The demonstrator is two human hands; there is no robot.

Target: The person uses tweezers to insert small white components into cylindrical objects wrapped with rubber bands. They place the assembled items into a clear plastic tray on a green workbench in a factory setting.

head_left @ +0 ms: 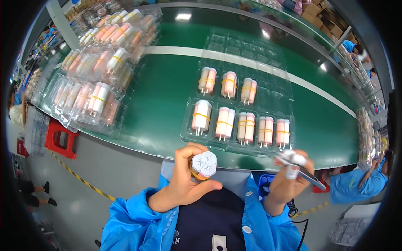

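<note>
One yellow-banded tube bundle [204,164] sits in the left hand [184,184], fingers curled round its side, thumb extended beneath. Its pale, lobed end face points up toward the head, so its long axis appears strongly foreshortened. It is just off the near edge of the green worktable [155,108], outside the near-left part of the clear tray [271,96]; the left hand is nearer that corner. Right hand [295,178], beyond the near-right corner, grasps a flat handheld object [313,180]; blur leaves its kind uncertain. Eight bundles in the tray [225,123] lie with long axes roughly near-to-far: five along its near edge, three behind. Green surface separates its left edge from stacked trays [67,119].
</note>
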